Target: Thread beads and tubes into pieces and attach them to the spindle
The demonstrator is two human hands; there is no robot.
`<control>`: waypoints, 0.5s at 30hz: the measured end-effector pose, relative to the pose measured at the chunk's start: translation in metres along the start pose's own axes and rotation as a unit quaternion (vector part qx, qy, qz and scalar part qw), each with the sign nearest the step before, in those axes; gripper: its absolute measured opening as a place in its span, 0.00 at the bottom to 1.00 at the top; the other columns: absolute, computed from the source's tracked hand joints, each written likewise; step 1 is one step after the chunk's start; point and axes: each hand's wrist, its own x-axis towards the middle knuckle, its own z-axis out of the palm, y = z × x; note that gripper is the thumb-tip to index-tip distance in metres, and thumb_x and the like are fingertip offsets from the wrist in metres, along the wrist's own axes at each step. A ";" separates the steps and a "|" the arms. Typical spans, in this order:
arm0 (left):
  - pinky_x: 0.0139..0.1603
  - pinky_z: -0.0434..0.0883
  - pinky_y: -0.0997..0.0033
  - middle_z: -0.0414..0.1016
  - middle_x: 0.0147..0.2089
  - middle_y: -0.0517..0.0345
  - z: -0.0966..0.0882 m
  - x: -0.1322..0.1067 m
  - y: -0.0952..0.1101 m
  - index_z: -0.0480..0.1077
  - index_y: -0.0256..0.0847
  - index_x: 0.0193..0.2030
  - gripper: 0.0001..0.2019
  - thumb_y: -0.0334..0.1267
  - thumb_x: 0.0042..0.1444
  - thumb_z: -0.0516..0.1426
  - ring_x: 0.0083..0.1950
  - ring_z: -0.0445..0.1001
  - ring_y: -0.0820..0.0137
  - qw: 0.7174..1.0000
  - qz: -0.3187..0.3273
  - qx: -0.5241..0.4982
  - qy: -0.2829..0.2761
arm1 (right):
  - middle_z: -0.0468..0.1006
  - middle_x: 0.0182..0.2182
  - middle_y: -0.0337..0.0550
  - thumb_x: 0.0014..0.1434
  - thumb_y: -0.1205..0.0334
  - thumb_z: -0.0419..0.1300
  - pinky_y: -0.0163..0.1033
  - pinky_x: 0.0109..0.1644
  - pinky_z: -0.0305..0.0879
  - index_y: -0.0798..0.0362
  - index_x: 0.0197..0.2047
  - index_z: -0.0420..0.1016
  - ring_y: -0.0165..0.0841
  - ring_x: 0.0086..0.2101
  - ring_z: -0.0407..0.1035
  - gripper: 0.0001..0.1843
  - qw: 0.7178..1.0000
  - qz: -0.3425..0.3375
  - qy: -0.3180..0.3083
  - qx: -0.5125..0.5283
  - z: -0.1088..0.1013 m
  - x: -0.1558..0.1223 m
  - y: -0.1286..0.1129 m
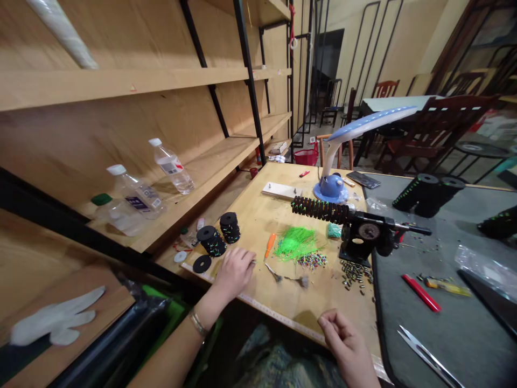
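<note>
Plywood shelves (pixel 121 81) on black frames (pixel 247 70), cream walls (pixel 404 32), dark wooden chairs (pixel 436 129) beyond.

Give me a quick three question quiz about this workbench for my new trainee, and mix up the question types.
1. True or false: the left hand rests palm down on the wooden table.
2. What colour are the loose strands lying beside the orange tool? A red, B green, C white.
3. Fill in: the desk lamp has a ___ base.

Key: 1 true; 2 B; 3 blue.
</note>
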 end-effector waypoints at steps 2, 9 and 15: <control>0.46 0.64 0.57 0.75 0.39 0.50 0.003 0.002 -0.008 0.71 0.41 0.42 0.08 0.31 0.58 0.52 0.45 0.68 0.58 1.000 0.011 0.015 -0.017 | 0.53 0.17 0.29 0.49 0.36 0.61 0.34 0.24 0.46 0.51 0.25 0.69 0.28 0.20 0.47 0.24 0.999 0.013 0.027 0.028 0.003 -0.002 0.001; 0.61 0.56 0.46 0.72 0.54 0.47 0.017 0.002 0.026 0.71 0.41 0.48 0.16 0.25 0.56 0.51 0.58 0.63 0.55 0.997 0.082 -0.015 -0.003 | 0.53 0.17 0.28 0.49 0.35 0.61 0.33 0.23 0.45 0.51 0.26 0.69 0.27 0.19 0.46 0.25 0.997 0.015 0.076 0.031 0.004 -0.007 -0.008; 0.59 0.58 0.47 0.73 0.54 0.47 0.039 0.007 0.040 0.72 0.38 0.36 0.11 0.22 0.56 0.51 0.61 0.61 0.54 0.990 0.121 -0.064 -0.038 | 0.58 0.19 0.32 0.51 0.38 0.61 0.34 0.25 0.50 0.52 0.25 0.70 0.28 0.21 0.51 0.23 0.996 -0.020 0.081 0.011 0.005 -0.016 -0.016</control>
